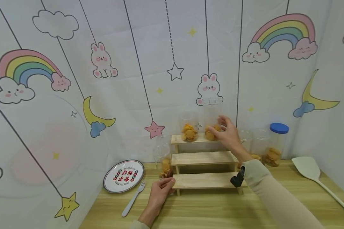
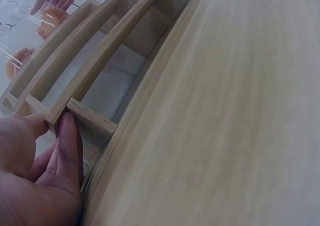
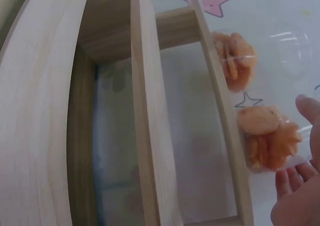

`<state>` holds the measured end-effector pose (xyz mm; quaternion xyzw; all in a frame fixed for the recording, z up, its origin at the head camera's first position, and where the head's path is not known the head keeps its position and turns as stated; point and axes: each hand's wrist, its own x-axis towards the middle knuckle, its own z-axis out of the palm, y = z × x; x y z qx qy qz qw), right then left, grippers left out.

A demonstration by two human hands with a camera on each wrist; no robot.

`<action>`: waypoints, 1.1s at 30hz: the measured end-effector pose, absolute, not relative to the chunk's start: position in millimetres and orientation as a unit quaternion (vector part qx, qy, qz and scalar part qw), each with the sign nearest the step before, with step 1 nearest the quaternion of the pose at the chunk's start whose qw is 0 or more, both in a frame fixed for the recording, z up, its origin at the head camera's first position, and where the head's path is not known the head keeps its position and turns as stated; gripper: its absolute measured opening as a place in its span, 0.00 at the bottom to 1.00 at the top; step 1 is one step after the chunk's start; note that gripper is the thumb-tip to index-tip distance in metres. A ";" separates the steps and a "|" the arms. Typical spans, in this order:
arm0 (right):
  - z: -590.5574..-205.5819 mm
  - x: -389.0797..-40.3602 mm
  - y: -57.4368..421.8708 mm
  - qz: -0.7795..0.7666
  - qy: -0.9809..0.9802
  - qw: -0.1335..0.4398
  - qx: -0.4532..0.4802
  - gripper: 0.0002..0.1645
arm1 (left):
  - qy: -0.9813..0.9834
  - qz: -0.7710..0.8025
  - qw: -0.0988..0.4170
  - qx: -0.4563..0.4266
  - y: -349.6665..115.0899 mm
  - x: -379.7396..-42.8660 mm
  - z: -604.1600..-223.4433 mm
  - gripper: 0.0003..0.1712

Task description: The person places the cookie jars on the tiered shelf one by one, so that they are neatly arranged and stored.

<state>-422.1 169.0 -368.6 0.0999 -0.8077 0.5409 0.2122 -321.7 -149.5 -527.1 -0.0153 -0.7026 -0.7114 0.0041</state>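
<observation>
A three-step wooden shelf [image 1: 202, 158] stands on the table. My left hand [image 1: 159, 192] pinches the left end of its lowest board, thumb above and fingers beneath in the left wrist view. On the top step are two clear jars of orange-brown cookies, a left jar [image 1: 189, 128] and a taller right jar [image 1: 212, 116]. My right hand [image 1: 227, 133] is at the right jar, fingers fairly straight by its right side and thumb across its front in the head view. The right wrist view shows that hand [image 3: 300, 186] close to the jar's cookies [image 3: 267, 138].
Left of the shelf stand a clear jar [image 1: 162, 156] of cookies, a patterned plate [image 1: 124, 184] and a pale fork [image 1: 133, 199]. Several more jars stand to the right, one with a blue lid [image 1: 279, 128]. A spatula [image 1: 308, 168] lies far right. A printed cloth backs the table.
</observation>
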 end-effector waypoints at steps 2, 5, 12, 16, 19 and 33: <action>-369.7 -424.9 167.0 0.534 -0.812 0.211 0.105 0.54 | -0.703 -0.711 0.004 -0.015 -149.9 -322.5 -527.8 0.29; -370.0 -426.7 166.6 0.526 -0.816 0.214 0.113 0.55 | -0.703 -0.711 0.002 -0.015 -149.9 -323.5 -528.5 0.29; -370.1 -426.4 167.5 0.516 -0.823 0.203 0.122 0.55 | -0.704 -0.710 0.006 -0.019 -149.9 -323.5 -528.2 0.29; -372.2 -425.9 167.7 0.511 -0.829 0.192 0.119 0.55 | -0.704 -0.709 0.007 -0.019 -149.5 -322.4 -528.1 0.29; -372.7 -425.2 167.3 0.505 -0.833 0.193 0.116 0.54 | -0.706 -0.708 0.008 -0.019 -149.2 -321.6 -528.0 0.29; -377.1 -414.8 171.5 0.512 -0.823 0.209 0.129 0.54 | -0.704 -0.710 0.006 -0.018 -149.4 -323.7 -530.3 0.29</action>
